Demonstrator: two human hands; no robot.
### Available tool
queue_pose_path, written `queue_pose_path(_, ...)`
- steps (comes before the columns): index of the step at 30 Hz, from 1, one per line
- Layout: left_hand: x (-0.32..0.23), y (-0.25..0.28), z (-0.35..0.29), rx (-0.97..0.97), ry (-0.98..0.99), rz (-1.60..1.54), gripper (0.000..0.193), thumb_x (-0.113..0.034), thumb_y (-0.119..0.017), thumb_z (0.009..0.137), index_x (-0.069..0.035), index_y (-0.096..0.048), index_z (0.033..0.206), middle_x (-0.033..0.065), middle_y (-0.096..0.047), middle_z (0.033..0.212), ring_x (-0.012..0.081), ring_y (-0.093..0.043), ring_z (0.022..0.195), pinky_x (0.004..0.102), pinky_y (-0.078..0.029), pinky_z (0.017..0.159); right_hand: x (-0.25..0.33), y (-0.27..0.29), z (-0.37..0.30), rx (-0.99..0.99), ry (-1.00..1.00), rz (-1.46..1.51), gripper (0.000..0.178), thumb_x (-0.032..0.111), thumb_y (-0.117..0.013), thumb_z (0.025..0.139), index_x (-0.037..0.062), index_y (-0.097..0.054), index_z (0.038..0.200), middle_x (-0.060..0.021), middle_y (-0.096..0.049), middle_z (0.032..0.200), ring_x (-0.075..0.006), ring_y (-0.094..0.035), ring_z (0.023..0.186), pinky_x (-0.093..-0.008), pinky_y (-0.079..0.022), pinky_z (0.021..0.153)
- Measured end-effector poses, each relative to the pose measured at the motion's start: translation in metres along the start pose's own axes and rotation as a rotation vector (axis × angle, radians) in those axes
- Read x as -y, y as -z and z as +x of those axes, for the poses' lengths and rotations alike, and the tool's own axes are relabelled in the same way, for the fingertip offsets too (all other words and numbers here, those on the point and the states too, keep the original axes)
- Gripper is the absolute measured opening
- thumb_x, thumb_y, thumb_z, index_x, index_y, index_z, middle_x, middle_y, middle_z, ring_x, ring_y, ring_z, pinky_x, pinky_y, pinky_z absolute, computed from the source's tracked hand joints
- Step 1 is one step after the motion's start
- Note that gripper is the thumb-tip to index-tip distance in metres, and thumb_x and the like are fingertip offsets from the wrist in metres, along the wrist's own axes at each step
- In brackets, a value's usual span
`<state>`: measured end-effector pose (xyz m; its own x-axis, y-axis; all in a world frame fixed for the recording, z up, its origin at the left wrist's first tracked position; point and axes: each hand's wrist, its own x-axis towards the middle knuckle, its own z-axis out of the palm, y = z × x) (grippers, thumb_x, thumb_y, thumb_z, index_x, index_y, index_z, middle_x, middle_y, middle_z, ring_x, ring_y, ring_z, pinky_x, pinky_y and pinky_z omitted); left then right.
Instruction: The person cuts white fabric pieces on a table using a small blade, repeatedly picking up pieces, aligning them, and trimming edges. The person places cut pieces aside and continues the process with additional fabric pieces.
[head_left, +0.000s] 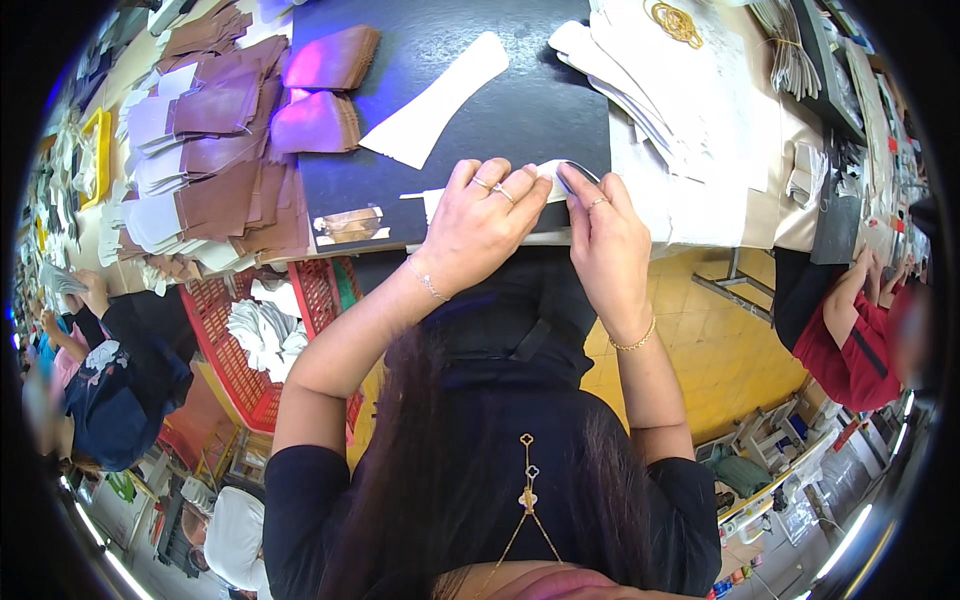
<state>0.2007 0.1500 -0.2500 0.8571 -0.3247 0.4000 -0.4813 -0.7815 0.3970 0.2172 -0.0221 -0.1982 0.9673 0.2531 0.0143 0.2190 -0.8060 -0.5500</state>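
Both hands meet at the near edge of a black work mat (540, 90). My left hand (482, 218), fingers curled, presses on a small white cut piece (556, 186). Pinched at its right end by my right hand (608, 235), the piece shows a dark curved edge between the fingers. My fingers cover most of it. Farther off on the mat lies a single white piece (440, 100), flared at both ends. Two small stacks of brown pieces (345, 58) sit left of it, under purplish light.
Layered brown and white pieces (215, 150) spread over the table's left. White pieces (640, 90) are stacked at right, near tan rubber bands (675, 22). A red basket (235, 370) holding white material stands below the table edge. Co-workers sit at left and right (850, 340).
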Motion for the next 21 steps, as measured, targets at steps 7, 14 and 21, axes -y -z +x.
queue_pose_path(7,-0.001,0.000,0.000,-0.004,0.008,-0.005,0.032,-0.014,-0.078,0.083,-0.007,-0.073,0.114,0.0040,-0.068,0.113,0.0232,-0.062,0.099,0.0397,-0.047,0.085,0.003,0.005,0.005,0.055,0.069,-0.203,0.029,0.005,-0.067,0.093,0.0121,-0.074,0.120,-0.0090,-0.055,0.087,-0.0288,-0.064,0.070,-0.0396,-0.052,0.062)
queue_pose_path(14,-0.001,0.000,0.000,-0.009,0.010,-0.015,0.032,-0.014,-0.077,0.084,-0.007,-0.072,0.114,0.0038,-0.068,0.113,0.0234,-0.062,0.100,0.0394,-0.047,0.085,0.002,-0.003,0.002,-0.004,0.128,-0.300,0.029,0.003,-0.064,0.094,0.0117,-0.072,0.120,-0.0072,-0.058,0.092,-0.0284,-0.065,0.069,-0.0390,-0.052,0.060)
queue_pose_path(21,-0.001,0.000,-0.001,0.009,0.006,0.005,0.030,-0.014,-0.078,0.084,-0.009,-0.072,0.112,0.0037,-0.067,0.112,0.0242,-0.062,0.100,0.0393,-0.047,0.085,-0.016,-0.002,0.003,-0.064,-0.102,0.240,0.026,0.003,-0.058,0.100,0.0064,-0.068,0.124,-0.0101,-0.057,0.096,-0.0230,-0.062,0.083,-0.0335,-0.050,0.075)
